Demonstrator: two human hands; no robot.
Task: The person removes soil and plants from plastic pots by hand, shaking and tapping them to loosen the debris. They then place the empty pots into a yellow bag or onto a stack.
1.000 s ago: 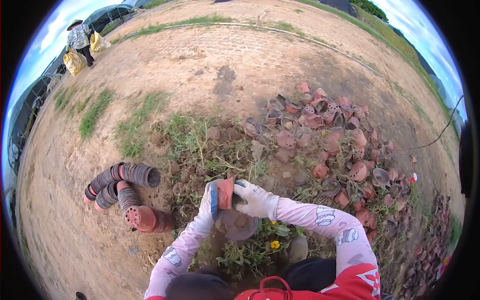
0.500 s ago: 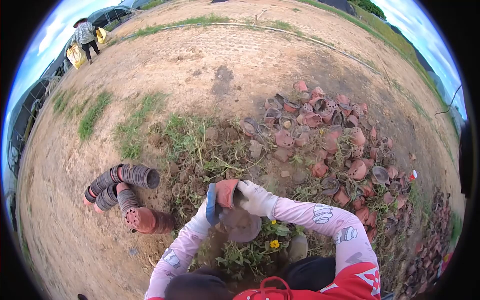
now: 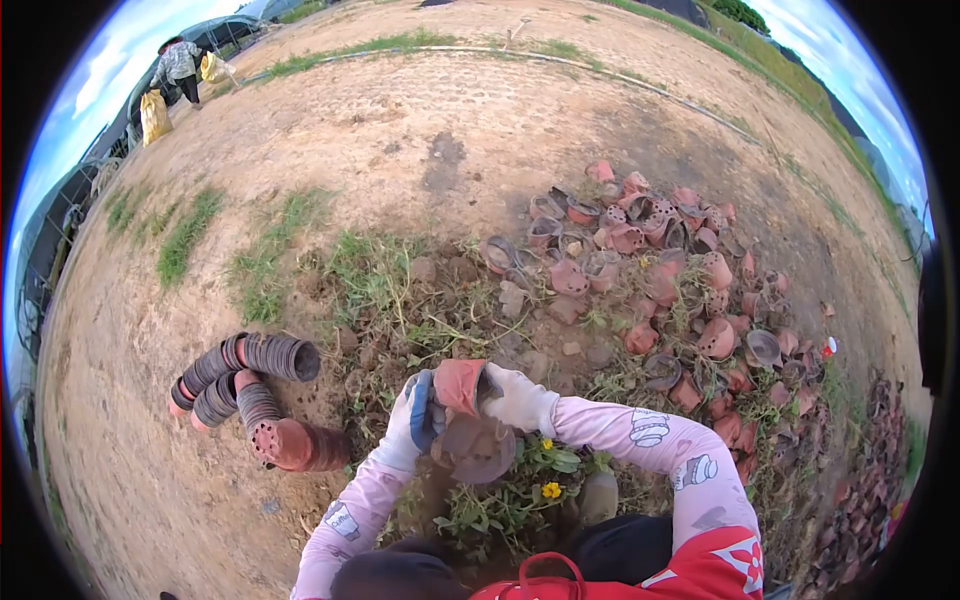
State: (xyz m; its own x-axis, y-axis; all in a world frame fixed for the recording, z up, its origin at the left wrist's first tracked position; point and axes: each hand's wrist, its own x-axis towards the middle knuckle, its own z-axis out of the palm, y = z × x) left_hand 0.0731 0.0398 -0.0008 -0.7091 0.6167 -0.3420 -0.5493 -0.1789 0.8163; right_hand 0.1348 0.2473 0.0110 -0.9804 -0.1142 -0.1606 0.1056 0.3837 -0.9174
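Observation:
A reddish-brown plastic plant pot (image 3: 459,386) is held sideways between my two gloved hands, its mouth turned to the right. My left hand (image 3: 409,422), in a white glove with a blue palm, grips the pot's left side. At the mouth, my right hand (image 3: 519,400) in a white glove has its fingers closed over the rim, some of them hidden inside. Just beneath lies another dirty pot (image 3: 481,455), overlapped by the left hand in this view. Green weeds with a yellow flower (image 3: 551,490) grow close to my knees.
Stacks of nested pots (image 3: 284,355) lie on the soil to the left. A big heap of loose pots (image 3: 660,235) spreads ahead and right. Uprooted weeds (image 3: 380,285) and clods are in front. Far left, a person (image 3: 178,68) stands by yellow sacks (image 3: 155,116).
The held pot has shifted slightly to the right and turned a little between my hands. Far off, the person has leaned over, and one sack now stands on the ground.

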